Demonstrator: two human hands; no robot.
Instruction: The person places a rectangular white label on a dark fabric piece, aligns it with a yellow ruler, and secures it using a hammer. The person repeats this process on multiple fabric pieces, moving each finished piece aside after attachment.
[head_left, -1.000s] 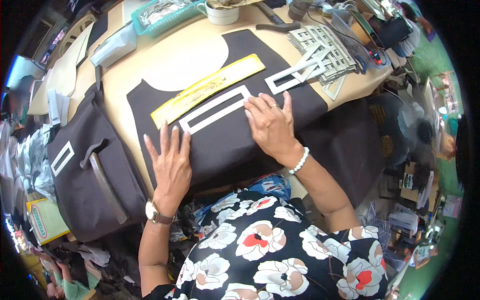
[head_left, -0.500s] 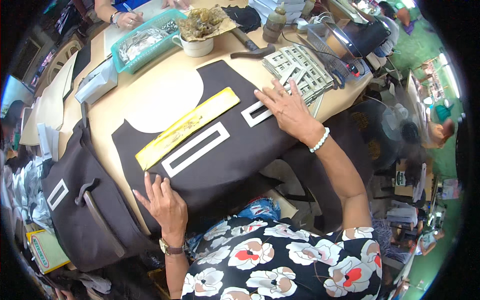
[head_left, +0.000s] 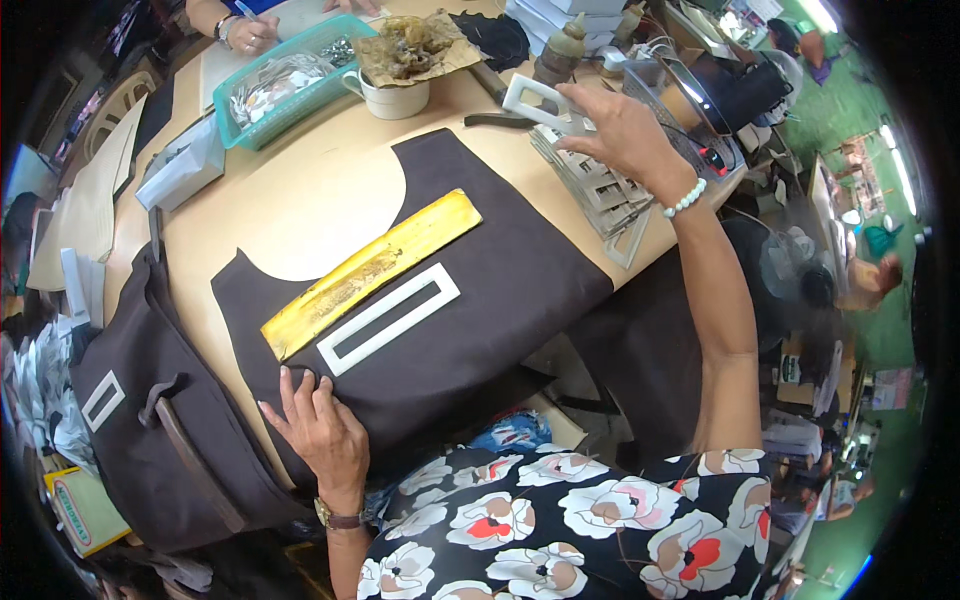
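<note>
My left hand [head_left: 320, 435] lies on a dark cloth piece [head_left: 500, 245] with a large curved cutout, fingers apart, below a worn yellow strip [head_left: 370, 265]. A white rectangular frame [head_left: 396, 330] lies beside the strip. My right hand [head_left: 625, 135] grips another white frame [head_left: 520, 105], raised over a stack of pale rectangular frames [head_left: 595, 185] at the table's right. A hammer [head_left: 485, 120], partly hidden, lies behind that hand. At left, more dark cloth [head_left: 130, 460] hangs over the edge, with a small white frame [head_left: 102, 400] and a curved tool [head_left: 195, 450] on it.
On the table [head_left: 250, 210] stand a teal basket [head_left: 230, 125], a white cup [head_left: 395, 100] under brown paper, a white box [head_left: 180, 165], a squeeze bottle [head_left: 555, 60] and a grey crate [head_left: 700, 155]. A co-worker's hand [head_left: 252, 35] holds a pen at the far side.
My right hand has moved from the middle frame to the right and away from me, lifting a frame from beside the stack. My left hand has moved down and slightly left.
</note>
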